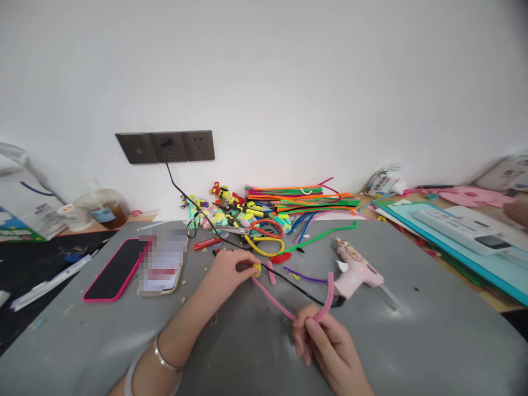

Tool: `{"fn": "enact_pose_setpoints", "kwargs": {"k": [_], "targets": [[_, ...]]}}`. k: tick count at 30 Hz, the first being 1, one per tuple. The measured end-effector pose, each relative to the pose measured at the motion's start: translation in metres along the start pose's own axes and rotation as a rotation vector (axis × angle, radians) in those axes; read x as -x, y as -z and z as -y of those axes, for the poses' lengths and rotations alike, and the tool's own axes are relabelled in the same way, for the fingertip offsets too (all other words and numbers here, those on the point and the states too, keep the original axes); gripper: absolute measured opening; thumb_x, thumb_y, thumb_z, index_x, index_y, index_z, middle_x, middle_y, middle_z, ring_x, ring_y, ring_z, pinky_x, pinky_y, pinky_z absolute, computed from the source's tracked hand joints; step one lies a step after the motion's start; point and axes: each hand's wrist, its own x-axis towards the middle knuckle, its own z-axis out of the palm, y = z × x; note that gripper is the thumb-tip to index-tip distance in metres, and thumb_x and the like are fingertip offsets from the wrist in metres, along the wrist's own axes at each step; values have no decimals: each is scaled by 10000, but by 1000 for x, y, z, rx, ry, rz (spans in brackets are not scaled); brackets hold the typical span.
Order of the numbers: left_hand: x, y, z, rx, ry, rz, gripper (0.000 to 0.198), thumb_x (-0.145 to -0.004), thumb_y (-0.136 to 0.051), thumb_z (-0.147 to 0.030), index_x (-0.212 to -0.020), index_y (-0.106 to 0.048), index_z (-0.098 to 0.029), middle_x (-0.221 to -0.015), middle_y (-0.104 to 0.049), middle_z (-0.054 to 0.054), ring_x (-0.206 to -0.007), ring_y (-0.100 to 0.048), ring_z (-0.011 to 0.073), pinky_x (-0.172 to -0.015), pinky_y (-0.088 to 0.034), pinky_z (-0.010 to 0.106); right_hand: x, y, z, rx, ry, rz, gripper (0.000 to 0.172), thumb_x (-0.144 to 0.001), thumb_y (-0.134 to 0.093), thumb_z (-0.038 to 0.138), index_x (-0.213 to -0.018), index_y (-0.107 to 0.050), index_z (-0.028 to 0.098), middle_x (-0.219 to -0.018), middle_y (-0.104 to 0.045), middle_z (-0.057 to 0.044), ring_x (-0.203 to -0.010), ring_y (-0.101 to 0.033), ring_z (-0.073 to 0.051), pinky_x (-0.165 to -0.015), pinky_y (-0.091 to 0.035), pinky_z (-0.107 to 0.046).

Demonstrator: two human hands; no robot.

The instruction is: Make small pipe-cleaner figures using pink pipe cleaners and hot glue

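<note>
A long pink pipe cleaner (274, 301) runs between my two hands. My right hand (330, 344) pinches it between thumb and fingers, and its free end curves upward past them. My left hand (233, 267) is closed at the pipe cleaner's other end, where a small yellow fuzzy piece (256, 269) shows at the fingertips. Whether the pink and yellow parts are joined, I cannot tell. Just right of my left hand lies a short pink piece (271, 273). Scissors with a yellow and orange handle (270, 246) rest beyond my left hand.
A pink glue gun (358, 269) lies right, its black cord (289, 278) crossing the mat to the wall socket (167, 146). Bundled pipe cleaners (301, 198) sit at the back. Two phones (115, 270) lie left, near a drink cup (108, 212). Teal folders (445, 236) stand right.
</note>
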Motion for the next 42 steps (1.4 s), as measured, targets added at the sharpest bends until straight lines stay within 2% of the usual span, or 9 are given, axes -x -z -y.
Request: {"fn": "enact_pose_setpoints", "kwargs": {"k": [7, 13, 19, 26, 42], "targets": [[2, 0, -5, 12, 18, -4, 118, -764, -720, -132, -818, -792, -208, -866, -817, 1, -796, -729, 179, -778, -505, 241, 1, 0, 1, 16, -8, 0, 365, -968, -549, 494, -823, -640, 171, -562, -585, 0, -440, -457, -95, -430, -350, -201], [1, -2, -3, 36, 21, -4, 104, -765, -698, -159, -815, -780, -198, -815, -812, 10, -753, -728, 186, -757, -523, 258, 2, -8, 11, 40, -84, -84, 409, -920, -599, 556, -790, -644, 171, -567, -565, 6, -461, -459, -104, -462, -366, -223], [1, -4, -3, 43, 35, -11, 100, -752, -699, -143, -788, -778, -194, -788, -807, 13, -729, -726, 187, -731, -527, 254, 1, -1, 3, 54, -35, -14, 389, -952, -556, 530, -814, -635, 175, -562, -579, -2, -442, -461, -107, -441, -367, -221], [0, -4, -4, 21, 59, -10, 112, -749, -702, -132, -787, -791, -190, -823, -814, 24, -744, -728, 196, -751, -526, 267, 0, 0, -1, 33, -18, -8, 359, -974, -542, 484, -817, -629, 174, -567, -582, -3, -446, -470, -103, -439, -371, -210], [0, -4, 0, 36, 45, -17, 96, -747, -710, -178, -793, -792, -195, -804, -814, 23, -754, -726, 201, -736, -519, 275, 2, -2, 2, 92, -31, -32, 407, -948, -544, 550, -795, -621, 181, -540, -573, -3, -424, -453, -114, -429, -367, -228]]}}
